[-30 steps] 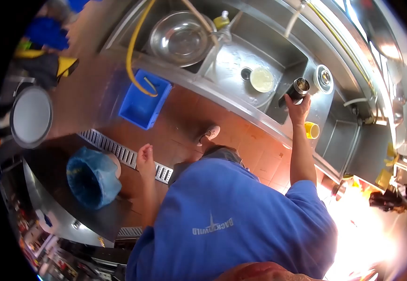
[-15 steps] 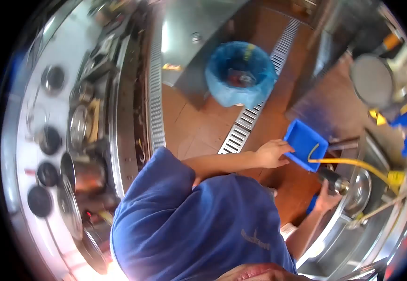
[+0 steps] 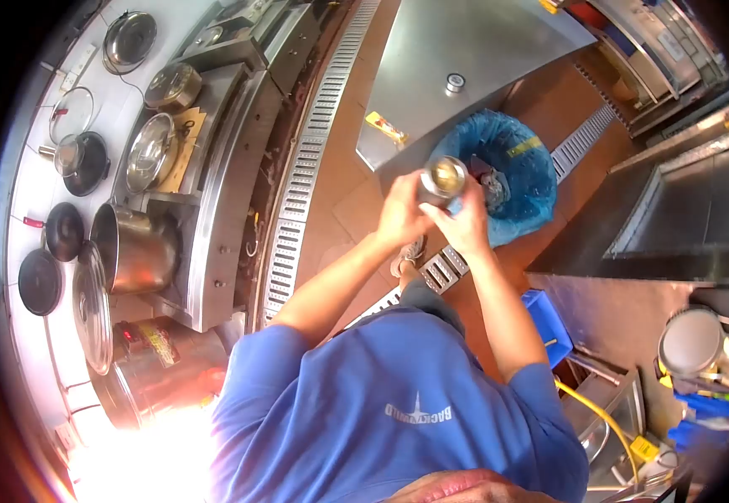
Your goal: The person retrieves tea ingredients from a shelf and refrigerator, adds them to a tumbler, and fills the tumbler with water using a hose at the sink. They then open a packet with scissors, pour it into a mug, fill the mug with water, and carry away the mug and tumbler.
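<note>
A cylindrical metal cup (image 3: pixel 433 194) is in front of me in the head view, its round top facing up toward the camera. Something yellowish-brown shows inside the rim, too blurred to name. My left hand (image 3: pixel 404 211) wraps the cup's left side. On the other side, my right hand (image 3: pixel 466 221) grips it low, with the thumb across the front. Just beyond and to the right of the cup stands a bin lined with a blue plastic bag (image 3: pixel 522 180), with some rubbish inside.
A steel counter (image 3: pixel 465 50) bears a small round gauge (image 3: pixel 455 83). Left is a stove (image 3: pixel 213 226) with a large pot (image 3: pixel 142 251). A drain grate (image 3: pixel 306 193) crosses the floor. At lower right are a blue basin (image 3: pixel 544 323) and yellow hose (image 3: pixel 599 411).
I have turned left, from the sink to the bin and counter. The cup, earlier in my right hand by the sink, is now between both hands. My left hand has left the blue basin.
</note>
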A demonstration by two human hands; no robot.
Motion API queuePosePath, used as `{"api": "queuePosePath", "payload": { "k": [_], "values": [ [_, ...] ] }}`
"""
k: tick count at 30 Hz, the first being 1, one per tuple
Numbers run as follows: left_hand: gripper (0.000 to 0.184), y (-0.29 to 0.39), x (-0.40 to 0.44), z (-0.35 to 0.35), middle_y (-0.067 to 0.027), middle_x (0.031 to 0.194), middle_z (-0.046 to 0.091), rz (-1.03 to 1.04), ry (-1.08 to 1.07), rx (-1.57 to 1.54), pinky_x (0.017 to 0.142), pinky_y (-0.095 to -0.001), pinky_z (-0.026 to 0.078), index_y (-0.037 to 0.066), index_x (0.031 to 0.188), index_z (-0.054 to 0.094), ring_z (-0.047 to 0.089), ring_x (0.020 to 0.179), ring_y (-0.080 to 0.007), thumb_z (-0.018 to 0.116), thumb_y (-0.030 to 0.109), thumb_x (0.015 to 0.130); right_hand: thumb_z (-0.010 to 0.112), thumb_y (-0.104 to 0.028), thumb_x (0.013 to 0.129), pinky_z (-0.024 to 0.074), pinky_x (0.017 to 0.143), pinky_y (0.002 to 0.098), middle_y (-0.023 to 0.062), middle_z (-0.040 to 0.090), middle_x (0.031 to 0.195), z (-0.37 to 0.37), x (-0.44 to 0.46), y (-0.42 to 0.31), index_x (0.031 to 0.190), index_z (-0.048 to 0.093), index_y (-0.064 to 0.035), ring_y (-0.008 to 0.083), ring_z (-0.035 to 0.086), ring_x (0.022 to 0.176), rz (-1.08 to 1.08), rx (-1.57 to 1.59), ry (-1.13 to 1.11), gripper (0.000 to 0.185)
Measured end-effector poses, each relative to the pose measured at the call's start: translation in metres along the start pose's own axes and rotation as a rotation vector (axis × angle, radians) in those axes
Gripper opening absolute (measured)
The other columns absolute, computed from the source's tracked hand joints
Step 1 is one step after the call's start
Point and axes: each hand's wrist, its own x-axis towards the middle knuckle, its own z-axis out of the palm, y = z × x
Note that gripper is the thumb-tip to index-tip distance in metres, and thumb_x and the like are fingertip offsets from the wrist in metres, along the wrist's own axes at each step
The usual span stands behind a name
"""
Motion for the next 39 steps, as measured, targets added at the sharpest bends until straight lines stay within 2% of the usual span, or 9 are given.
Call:
{"api": "queuePosePath", "payload": {
  "k": [5,9,13,16,20,22,27,34,39],
  "values": [
    [0.072,-0.072,0.079,-0.042,-0.0176,0.11,0.058,-0.199,0.164,0.068,0.089,-0.0421,0.046,0.002,0.12,0.05,0.057,0.103,-0.0341,0.085,0.023,0.061,0.082,-0.029,0.071,0.0457,0.092,0.0421,0.0102,0.043,0.141,0.044,0.125,0.101,0.14,0.039,-0.015,0.0269,0.047,0.124,0.156,0.335,-0.495,0.083],
    [0.076,-0.122,0.144,-0.055,-0.0183,0.113,0.057,-0.294,0.155,0.235,0.086,-0.0408,0.048,0.003,0.126,0.047,0.057,0.104,-0.034,0.085,0.019,0.062,0.075,-0.03,0.076,0.0406,0.1,0.0455,0.0175,0.046,0.135,0.082,0.239,0.246,0.133,0.045,-0.0099,0.0383,0.046,0.122,-0.028,-0.415,-0.253,0.067],
    [0.077,-0.161,0.209,-0.044,-0.0176,0.113,0.056,-0.393,0.102,0.208,0.084,-0.0399,0.049,0.006,0.127,0.046,0.057,0.104,-0.0333,0.085,0.019,0.062,0.069,-0.028,0.079,0.0359,0.103,0.052,0.0125,0.03,0.147,0.104,0.319,0.29,0.138,0.041,-0.0262,0.0332,0.034,0.133,0.318,-0.853,-0.546,0.065],
    [0.076,-0.193,0.245,-0.016,-0.0187,0.112,0.056,-0.355,0.106,0.195,0.089,-0.0414,0.047,0.005,0.126,0.047,0.056,0.105,-0.0349,0.084,0.022,0.062,0.069,-0.024,0.077,0.04,0.098,0.0518,0.0135,0.048,0.13,0.111,0.339,0.327,0.133,0.046,-0.0308,0.0343,0.042,0.124,0.375,-0.988,-0.81,0.061],
    [0.075,-0.22,0.283,0.028,-0.0192,0.109,0.057,-0.375,0.045,0.126,0.088,-0.0421,0.047,0.006,0.125,0.047,0.056,0.103,-0.0357,0.083,0.024,0.063,0.066,-0.028,0.081,0.0407,0.099,0.0413,0.0122,0.051,0.127,0.086,0.367,0.301,0.132,0.048,-0.0208,0.028,0.048,0.12,0.4,-0.85,-0.751,0.054],
    [0.074,-0.226,0.299,0.042,-0.0188,0.109,0.058,-0.381,0.042,0.071,0.087,-0.0422,0.047,0.007,0.125,0.047,0.056,0.103,-0.0359,0.083,0.024,0.063,0.07,-0.023,0.081,0.046,0.091,0.0314,0.0107,0.057,0.114,0.062,0.385,0.287,0.122,0.048,-0.0074,0.0199,0.056,0.106,0.612,0.011,-0.407,0.049],
    [0.068,-0.239,0.326,0.073,-0.0162,0.11,0.058,-0.348,-0.118,-0.017,0.091,-0.0415,0.045,0.01,0.124,0.049,0.054,0.105,-0.035,0.08,0.021,0.065,0.074,-0.008,0.08,0.0473,0.083,0.0287,0.0129,0.058,0.114,0.027,0.403,0.22,0.096,0.04,-0.0052,0.0144,0.055,0.098,0.419,0.475,-0.207,0.037],
    [0.068,-0.264,0.345,0.086,-0.015,0.11,0.06,-0.176,-0.189,-0.1,0.091,-0.0407,0.044,0.008,0.124,0.049,0.053,0.106,-0.0346,0.08,0.02,0.065,0.078,-0.013,0.071,0.0461,0.088,0.0353,0.0108,0.062,0.115,0.043,0.415,0.181,0.084,0.043,-0.006,0.0294,0.057,0.105,-0.047,-0.353,-0.495,0.038],
    [0.065,-0.279,0.35,0.086,-0.0129,0.108,0.061,-0.113,-0.214,-0.148,0.091,-0.0433,0.043,0.008,0.121,0.05,0.055,0.103,-0.0337,0.08,0.022,0.065,0.075,-0.009,0.071,0.0466,0.09,0.0409,0.0078,0.056,0.126,0.054,0.424,0.163,0.114,0.053,-0.0094,0.0337,0.054,0.111,-0.057,-0.582,-0.756,0.048]
  ]
}}
